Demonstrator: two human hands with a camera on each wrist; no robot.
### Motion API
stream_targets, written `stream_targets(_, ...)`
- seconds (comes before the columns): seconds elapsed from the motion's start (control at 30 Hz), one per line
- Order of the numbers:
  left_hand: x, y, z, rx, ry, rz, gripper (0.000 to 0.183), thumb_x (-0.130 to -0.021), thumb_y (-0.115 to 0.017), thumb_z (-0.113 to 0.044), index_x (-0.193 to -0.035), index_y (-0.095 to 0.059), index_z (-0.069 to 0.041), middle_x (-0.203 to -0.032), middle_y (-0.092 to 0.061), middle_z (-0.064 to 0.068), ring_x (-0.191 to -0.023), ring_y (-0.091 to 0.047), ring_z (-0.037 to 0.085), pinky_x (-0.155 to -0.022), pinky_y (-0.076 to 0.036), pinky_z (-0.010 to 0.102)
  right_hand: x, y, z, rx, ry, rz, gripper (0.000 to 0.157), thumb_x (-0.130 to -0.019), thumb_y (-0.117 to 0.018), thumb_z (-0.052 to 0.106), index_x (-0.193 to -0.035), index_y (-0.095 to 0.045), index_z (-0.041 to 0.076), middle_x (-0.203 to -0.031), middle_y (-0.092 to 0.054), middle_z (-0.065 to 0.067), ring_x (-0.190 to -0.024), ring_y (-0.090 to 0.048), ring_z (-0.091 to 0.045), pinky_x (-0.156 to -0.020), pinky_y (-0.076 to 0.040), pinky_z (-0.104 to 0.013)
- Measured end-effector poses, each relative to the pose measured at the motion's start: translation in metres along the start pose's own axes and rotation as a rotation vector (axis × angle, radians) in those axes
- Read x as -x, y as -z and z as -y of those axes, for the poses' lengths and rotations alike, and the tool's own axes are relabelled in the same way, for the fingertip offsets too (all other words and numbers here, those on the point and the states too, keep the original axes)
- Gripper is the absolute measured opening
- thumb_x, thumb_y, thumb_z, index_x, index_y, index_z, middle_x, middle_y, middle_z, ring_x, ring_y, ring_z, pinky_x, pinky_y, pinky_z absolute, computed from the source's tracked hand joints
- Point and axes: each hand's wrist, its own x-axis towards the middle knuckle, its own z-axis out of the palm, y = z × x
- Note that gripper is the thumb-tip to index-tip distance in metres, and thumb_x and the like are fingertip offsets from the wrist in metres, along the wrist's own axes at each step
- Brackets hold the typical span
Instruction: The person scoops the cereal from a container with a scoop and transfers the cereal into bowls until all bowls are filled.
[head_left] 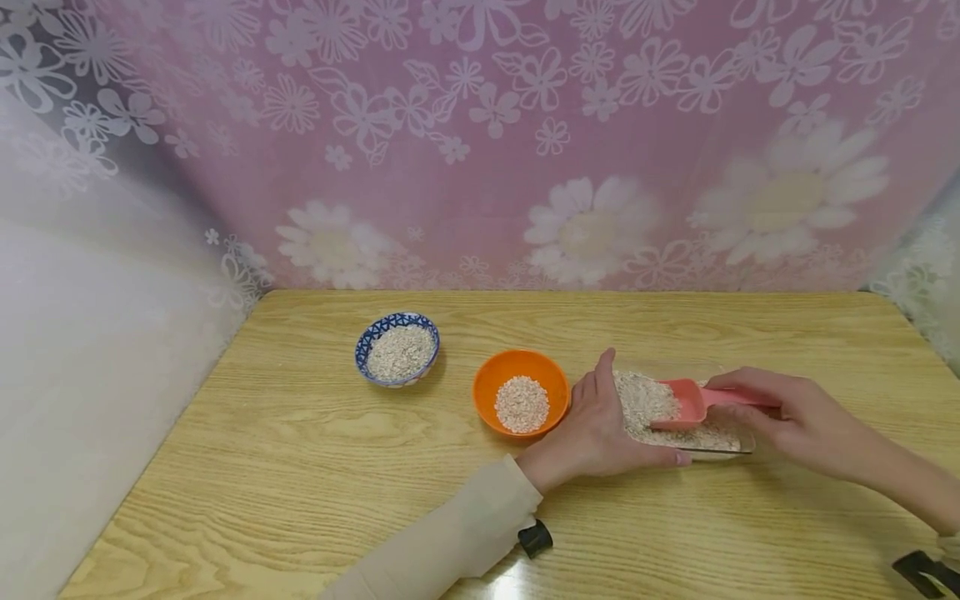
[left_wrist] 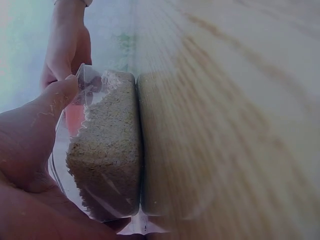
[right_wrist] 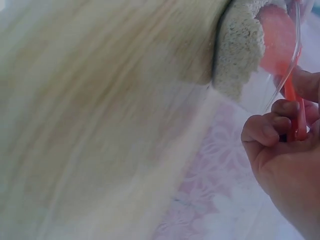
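Right hand (head_left: 795, 417) pinched scoop (head_left: 686, 404), mouth in oats (head_left: 643, 400); left hand (head_left: 600, 425), fingers spread, touched clear box (head_left: 716, 455). Step looked like scooping; next move seemed to call for level lift.

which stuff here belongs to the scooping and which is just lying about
Scooping:
pink scoop, in the right hand
clear container, left hand against it
probably orange bowl and blue-patterned bowl: both hold pale grain

Just setting:
wooden table
floral backdrop
nothing looks stray
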Motion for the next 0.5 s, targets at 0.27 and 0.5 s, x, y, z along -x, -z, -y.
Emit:
stream_targets(0.27, 0.001, 0.001, 0.0, -0.025, -0.03, -0.01, 0.139, -0.069, -0.085, -0.069, -0.165, 0.004, -0.022, -0.164, -0.028, 0.007, -0.15, -0.032, 0.022, -0.117, -0.042, 0.038, 0.011, 0.007, -0.009, -0.24, -0.166, 0.05, 0.031, -0.097, -0.062, -0.006, -0.125, -0.066, 0.009, -0.096, -0.072, 0.018, -0.056, -0.048, -0.006, -0.047, -0.035, -0.023)
stream_targets(0.5, 0.012, 0.015, -0.005, 0.066, -0.116, -0.047, 0.128, -0.074, -0.084, -0.064, -0.164, 0.0, -0.03, -0.167, -0.016, 0.004, -0.148, -0.034, 0.024, -0.106, -0.051, 0.036, 0.017, 0.009, -0.01, -0.282, -0.246, 0.03, 0.032, -0.1, -0.059, -0.004, -0.128, -0.064, 0.01, -0.086, -0.071, 0.011, -0.054, -0.039, -0.015, -0.046, -0.031, -0.028)
